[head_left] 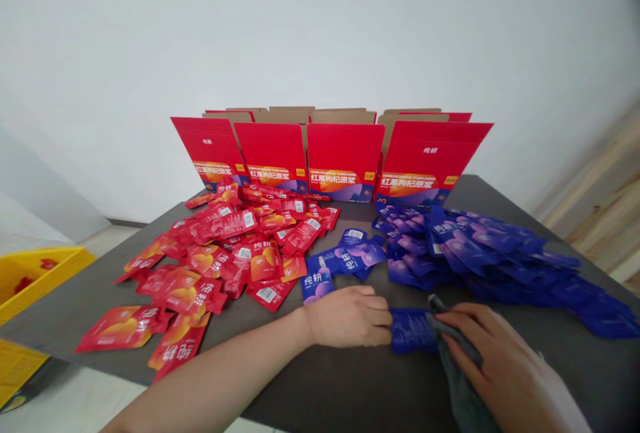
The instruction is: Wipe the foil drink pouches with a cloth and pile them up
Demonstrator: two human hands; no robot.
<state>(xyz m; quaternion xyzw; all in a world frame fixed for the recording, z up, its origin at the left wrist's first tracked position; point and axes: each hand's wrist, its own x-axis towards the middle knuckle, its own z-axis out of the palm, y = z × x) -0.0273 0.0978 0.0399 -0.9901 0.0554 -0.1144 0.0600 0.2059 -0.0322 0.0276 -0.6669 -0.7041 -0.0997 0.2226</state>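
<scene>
A blue pouch lies on the dark table between my hands. My left hand is closed on its left end, fingers curled over the edge. In my right hand is a grey-green cloth, which covers the right end of the same pouch. Just beyond my left hand, several blue pouches lie loosely together. A large overlapping pile of blue pouches spreads out beyond my right hand. To the left of my left hand is a heap of red pouches.
Open red cartons stand in a row along the back of the table, brown inside, near a white wall. A yellow crate with red items in it is at the left, below the table edge. Wooden boards lean at the right.
</scene>
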